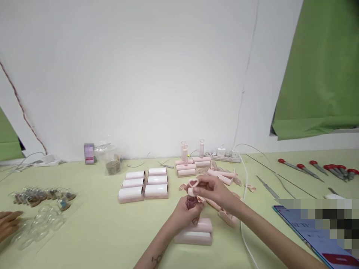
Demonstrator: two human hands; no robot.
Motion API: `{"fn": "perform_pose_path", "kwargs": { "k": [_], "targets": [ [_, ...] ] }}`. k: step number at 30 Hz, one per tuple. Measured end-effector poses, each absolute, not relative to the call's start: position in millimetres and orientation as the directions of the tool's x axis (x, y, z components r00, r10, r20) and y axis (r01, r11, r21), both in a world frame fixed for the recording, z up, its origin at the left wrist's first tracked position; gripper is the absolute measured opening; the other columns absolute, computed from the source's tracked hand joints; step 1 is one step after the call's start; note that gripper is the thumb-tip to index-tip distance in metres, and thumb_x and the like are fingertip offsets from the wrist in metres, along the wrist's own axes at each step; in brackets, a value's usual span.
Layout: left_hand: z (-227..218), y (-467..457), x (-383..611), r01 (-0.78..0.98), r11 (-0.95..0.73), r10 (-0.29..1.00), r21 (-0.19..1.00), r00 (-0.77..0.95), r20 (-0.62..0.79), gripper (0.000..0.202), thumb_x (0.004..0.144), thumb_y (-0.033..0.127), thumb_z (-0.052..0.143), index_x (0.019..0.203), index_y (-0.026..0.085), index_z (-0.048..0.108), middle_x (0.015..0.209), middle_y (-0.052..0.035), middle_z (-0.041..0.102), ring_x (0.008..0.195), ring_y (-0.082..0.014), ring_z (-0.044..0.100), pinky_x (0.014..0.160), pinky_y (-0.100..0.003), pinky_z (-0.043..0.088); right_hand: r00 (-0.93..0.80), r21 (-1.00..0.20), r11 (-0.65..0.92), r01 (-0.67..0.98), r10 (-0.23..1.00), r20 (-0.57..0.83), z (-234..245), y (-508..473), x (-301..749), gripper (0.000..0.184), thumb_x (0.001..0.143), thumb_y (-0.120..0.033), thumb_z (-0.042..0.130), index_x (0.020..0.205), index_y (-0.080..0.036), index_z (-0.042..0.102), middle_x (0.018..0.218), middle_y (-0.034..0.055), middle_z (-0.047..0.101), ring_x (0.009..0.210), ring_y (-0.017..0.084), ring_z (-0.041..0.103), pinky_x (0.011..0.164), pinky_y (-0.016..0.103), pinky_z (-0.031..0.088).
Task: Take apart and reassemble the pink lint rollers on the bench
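Observation:
My left hand (183,216) is wrapped round a small translucent purplish-pink bottle (191,202), held upright. Over its mouth, my right hand (215,191) pinches a pale pink heart-shaped loop cap (193,184); whether the cap is fully seated is hidden by the fingers. Just below my hands lie pale pink cylinders (193,238) on the yellow-green table. Loose pink pieces (221,176) are scattered behind and beside my right hand. Farther back, several small bottles with heart-loop tops (202,149) stand upright on or near more pink cylinders (187,172).
Glossy white-pink cylinders (156,191) lie in two columns left of centre. Another person's hand (9,224) rests by clear domes (42,224) at far left. A white cable (245,209) crosses the right side, near a phone (297,228) and red-ended tools (304,170).

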State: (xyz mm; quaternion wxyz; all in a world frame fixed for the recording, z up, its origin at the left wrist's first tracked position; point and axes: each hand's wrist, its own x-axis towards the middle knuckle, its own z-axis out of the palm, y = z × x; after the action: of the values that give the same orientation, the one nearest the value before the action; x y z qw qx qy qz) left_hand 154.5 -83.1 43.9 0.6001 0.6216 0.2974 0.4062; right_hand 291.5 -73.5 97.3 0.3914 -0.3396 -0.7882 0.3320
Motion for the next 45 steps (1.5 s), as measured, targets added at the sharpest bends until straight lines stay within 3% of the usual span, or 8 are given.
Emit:
{"fn": "perform_pose_path", "kwargs": {
  "k": [16, 23, 27, 30, 32, 35, 37, 45],
  "targets": [
    [39.9, -78.8, 151.5, -0.121, -0.081, 0.825, 0.989, 0.549, 0.135, 0.016, 0.064, 0.014, 0.046, 0.051, 0.018, 0.04, 0.034, 0.0092, 0.038, 0.034, -0.0046, 0.035, 0.038, -0.019, 0.03, -0.405, -0.814, 0.524, 0.249, 0.82, 0.404, 100.6, -101.5, 283.9, 0.015, 0.078, -0.033, 0.056, 0.079, -0.018, 0.06, 0.081, 0.0038, 0.063, 0.081, 0.019, 0.058, 0.071, 0.028, 0.045],
    [49.7, -84.6, 150.3, -0.171, -0.066, 0.824, 0.983, 0.546, 0.151, 0.014, 0.064, 0.011, 0.046, 0.073, 0.021, 0.042, 0.037, 0.0124, 0.039, 0.036, -0.0052, 0.036, 0.041, -0.019, 0.031, -0.454, -0.826, 0.534, 0.178, 0.79, 0.413, 104.2, -101.0, 281.5, 0.018, 0.08, -0.034, 0.053, 0.074, -0.017, 0.056, 0.072, 0.0026, 0.059, 0.07, 0.016, 0.056, 0.062, 0.026, 0.045],
    [56.1, -92.1, 145.5, -0.172, -0.098, 0.835, 0.98, 0.522, 0.175, 0.009, 0.065, 0.012, 0.048, 0.062, 0.02, 0.045, 0.041, 0.0103, 0.038, 0.04, -0.0041, 0.036, 0.044, -0.019, 0.028, -0.529, -0.745, 0.612, 0.263, 0.738, 0.419, 111.5, -99.2, 279.7, 0.017, 0.079, -0.035, 0.054, 0.084, -0.019, 0.055, 0.087, 0.0035, 0.059, 0.085, 0.019, 0.055, 0.073, 0.03, 0.045],
    [58.9, -95.1, 141.8, -0.164, -0.1, 0.839, 0.981, 0.516, 0.171, 0.017, 0.056, 0.018, 0.063, 0.053, 0.018, 0.046, 0.044, 0.0084, 0.043, 0.043, -0.0051, 0.039, 0.044, -0.02, 0.028, -0.585, -0.721, 0.64, 0.266, 0.702, 0.407, 111.7, -96.1, 274.8, 0.023, 0.083, -0.041, 0.046, 0.092, -0.023, 0.058, 0.104, 0.0048, 0.057, 0.099, 0.02, 0.052, 0.08, 0.031, 0.045],
    [58.1, -95.7, 144.2, -0.178, -0.086, 0.857, 0.98, 0.488, 0.164, 0.026, 0.054, 0.033, 0.068, 0.05, 0.018, 0.047, 0.042, 0.0063, 0.045, 0.043, -0.0075, 0.042, 0.045, -0.022, 0.031, -0.639, -0.775, 0.587, 0.234, 0.693, 0.333, 109.1, -93.9, 271.7, 0.036, 0.087, -0.046, 0.035, 0.094, -0.024, 0.062, 0.115, 0.0053, 0.053, 0.096, 0.019, 0.055, 0.072, 0.028, 0.049],
    [52.8, -95.8, 157.6, -0.238, -0.069, 0.93, 0.969, 0.336, 0.148, 0.052, 0.06, 0.071, 0.042, 0.048, 0.02, 0.041, 0.034, 0.0053, 0.036, 0.037, -0.0085, 0.037, 0.041, -0.023, 0.03, -0.677, -0.875, 0.425, 0.23, 0.716, 0.169, 105.6, -92.7, 268.8, 0.05, 0.087, -0.053, 0.027, 0.095, -0.022, 0.064, 0.1, 0.0062, 0.063, 0.061, 0.014, 0.062, 0.048, 0.023, 0.049],
    [48.4, -96.1, 169.1, -0.268, -0.058, 0.972, 0.962, 0.206, 0.116, 0.06, 0.059, 0.079, 0.027, 0.049, 0.021, 0.035, 0.032, 0.0075, 0.027, 0.033, -0.0064, 0.027, 0.036, -0.022, 0.022, -0.673, -0.897, 0.373, 0.235, 0.729, 0.127, 107.0, -94.2, 268.0, 0.051, 0.085, -0.055, 0.028, 0.091, -0.02, 0.065, 0.085, 0.005, 0.066, 0.048, 0.011, 0.057, 0.045, 0.023, 0.047],
    [43.1, -97.8, 183.7, -0.251, -0.033, 0.999, 0.967, 0.004, 0.035, 0.053, 0.058, 0.071, 0.048, 0.053, 0.021, 0.031, 0.038, 0.0102, 0.021, 0.036, -0.0045, 0.019, 0.036, -0.02, 0.015, -0.675, -0.893, 0.38, 0.242, 0.727, 0.127, 127.3, -102.2, 268.0, 0.039, 0.085, -0.049, 0.038, 0.079, -0.023, 0.067, 0.103, 0.0052, 0.061, 0.099, 0.025, 0.053, 0.074, 0.033, 0.048]
  ]
}}
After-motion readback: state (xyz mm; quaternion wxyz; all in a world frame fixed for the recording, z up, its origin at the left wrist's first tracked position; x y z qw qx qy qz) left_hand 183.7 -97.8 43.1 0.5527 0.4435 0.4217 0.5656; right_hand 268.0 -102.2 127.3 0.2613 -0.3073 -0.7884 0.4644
